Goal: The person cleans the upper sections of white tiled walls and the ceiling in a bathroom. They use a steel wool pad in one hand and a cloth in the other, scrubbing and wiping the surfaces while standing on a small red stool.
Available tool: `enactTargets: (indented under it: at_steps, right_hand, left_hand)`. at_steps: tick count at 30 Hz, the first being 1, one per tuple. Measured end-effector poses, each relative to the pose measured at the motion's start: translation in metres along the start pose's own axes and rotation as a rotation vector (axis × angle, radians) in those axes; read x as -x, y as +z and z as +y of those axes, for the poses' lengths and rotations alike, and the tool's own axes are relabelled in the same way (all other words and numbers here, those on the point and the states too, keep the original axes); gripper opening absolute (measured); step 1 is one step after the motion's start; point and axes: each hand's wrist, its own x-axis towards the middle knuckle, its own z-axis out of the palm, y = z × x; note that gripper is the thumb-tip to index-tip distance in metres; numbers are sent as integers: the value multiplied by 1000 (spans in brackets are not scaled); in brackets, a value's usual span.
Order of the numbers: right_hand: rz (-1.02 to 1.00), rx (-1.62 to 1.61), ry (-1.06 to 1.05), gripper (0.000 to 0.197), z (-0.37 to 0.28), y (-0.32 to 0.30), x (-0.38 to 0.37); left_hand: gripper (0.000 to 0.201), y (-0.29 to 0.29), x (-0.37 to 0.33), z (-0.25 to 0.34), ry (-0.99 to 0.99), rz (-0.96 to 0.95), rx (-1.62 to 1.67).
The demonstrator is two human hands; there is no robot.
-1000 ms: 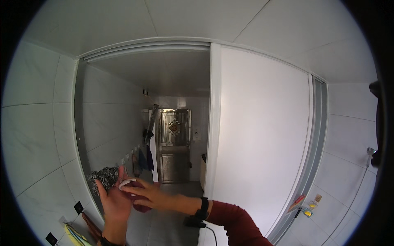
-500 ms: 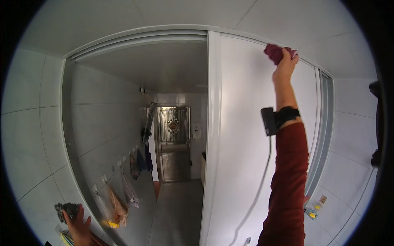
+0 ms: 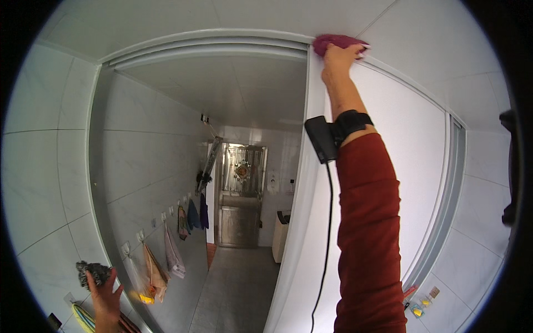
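Note:
My right hand [image 3: 340, 58], raised high on a stretched arm, is closed on a maroon cloth [image 3: 332, 41]. It presses the cloth to the top track of the door frame [image 3: 233, 41], just above the upper corner of the white sliding door panel [image 3: 388, 139]. At the lower left, my left hand [image 3: 105, 299] is held up with its fingers round a dark grey, wiry scouring ball [image 3: 93, 273]. The ball is in front of the tiled wall, and whether it touches the wall I cannot tell.
Several towels and cloths [image 3: 155, 269] hang from hooks along the left wall beyond the doorway. At the far end stands a metal door [image 3: 241, 194]. A black device [image 3: 322, 139] is strapped to my right wrist, its cable [image 3: 328, 233] hanging down.
My right hand has moved left along the top track with the maroon cloth, from the panel's right part to its left corner. My left hand keeps the scouring ball at about the same place.

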Motion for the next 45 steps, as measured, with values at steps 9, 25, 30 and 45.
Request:
enactTargets:
  at_steps: [9, 25, 30, 45]
  right_hand:
    - [-19, -595, 236, 16, -75, -48, -29]
    - [18, 23, 43, 75, -83, -62, -30]
    - [-152, -635, 362, 27, -111, -29, -4]
    - [396, 756, -458, 96, -106, 57, 23]
  left_hand:
    - [69, 74, 10, -31, -107, -181, 9]
    - [68, 32, 63, -9, -16, -62, 42]
    - [67, 34, 74, 8, -18, -30, 9]
    - [67, -7, 91, 22, 35, 43, -29]
